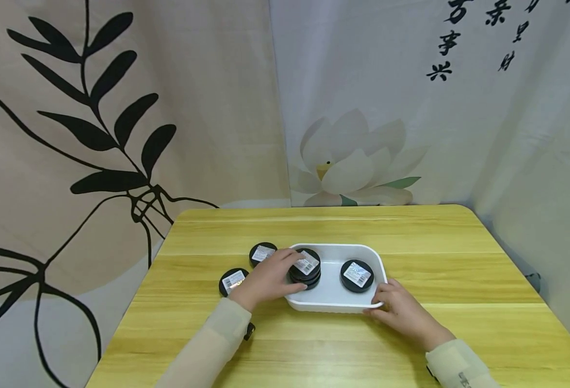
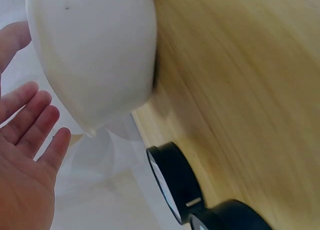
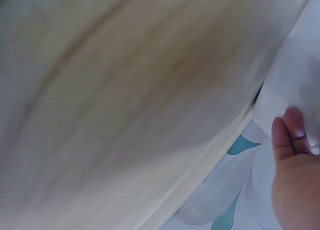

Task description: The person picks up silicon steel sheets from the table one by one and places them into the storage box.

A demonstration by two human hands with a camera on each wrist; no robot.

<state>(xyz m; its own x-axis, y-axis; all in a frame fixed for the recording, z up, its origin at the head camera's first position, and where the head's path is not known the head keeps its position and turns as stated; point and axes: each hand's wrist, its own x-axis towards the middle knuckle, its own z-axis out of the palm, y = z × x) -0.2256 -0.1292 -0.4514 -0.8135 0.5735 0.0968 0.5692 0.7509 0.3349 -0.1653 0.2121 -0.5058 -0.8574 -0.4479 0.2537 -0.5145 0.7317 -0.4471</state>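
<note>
A white rectangular tray [image 1: 333, 307] stands on the table. Toward its left end is a short stack of round black containers [image 1: 308, 261] with white barcode labels; one more black container [image 1: 357, 276] lies flat to the right. My left hand [image 1: 270, 280] reaches over the tray's left side, its fingers at the upper edge of the stack and thumb near the lower edge. In the left wrist view, the fingers [image 2: 35, 125] are spread and fairly straight; the tray wall hides the stack. My right hand [image 1: 401, 310] grips the tray's front right corner by the rim.
Two more black containers, the farther one [image 1: 262, 253] and the nearer one [image 1: 233, 281], lie on the wooden table [image 1: 440, 237] left of the tray. A printed curtain [image 1: 226, 108] hangs behind the table's back edge.
</note>
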